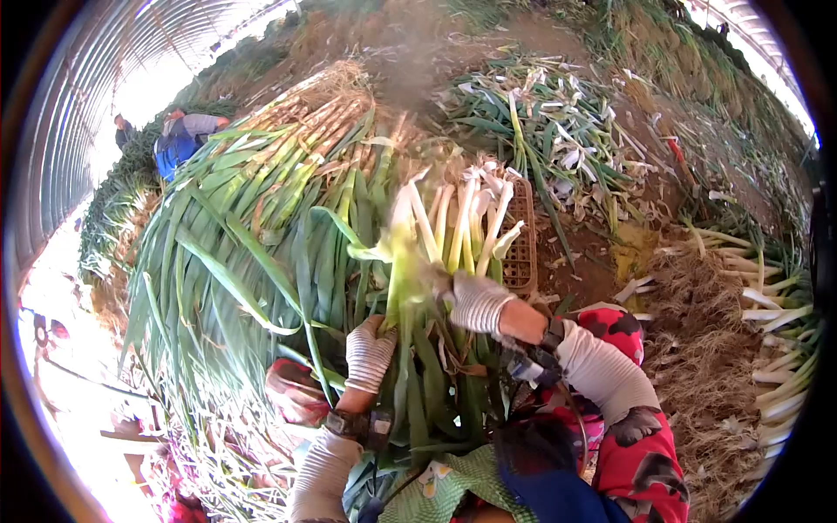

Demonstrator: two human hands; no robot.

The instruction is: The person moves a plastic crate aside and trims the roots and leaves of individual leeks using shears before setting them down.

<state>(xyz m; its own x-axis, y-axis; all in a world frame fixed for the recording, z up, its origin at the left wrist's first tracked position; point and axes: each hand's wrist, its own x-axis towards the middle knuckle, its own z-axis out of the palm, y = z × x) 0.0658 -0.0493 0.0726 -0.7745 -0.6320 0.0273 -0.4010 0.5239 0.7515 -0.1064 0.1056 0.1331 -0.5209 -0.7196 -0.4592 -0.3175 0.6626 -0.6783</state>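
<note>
My left hand [370, 353], in a striped knit glove, is closed around the green part of a leek [398, 279] that stands upright in front of me, its pale upper end blurred. To the right of that stalk is my right hand [478, 302], gloved alike. Its fingers are curled in towards the leek; what they pinch is blurred and I cannot tell it. Just beyond my hands, several trimmed leeks [462, 218] with white ends lean together, their green leaves running down over my lap. Behind them a brown plastic crate [520, 240] shows in part.
A big heap of untrimmed leeks [253, 209] fills the left side, roots pointing away. Stripped leaves [558, 131] are piled at the back right. More leeks with root tufts [697, 349] lie along the right. Another person [187, 131] bends at the far left.
</note>
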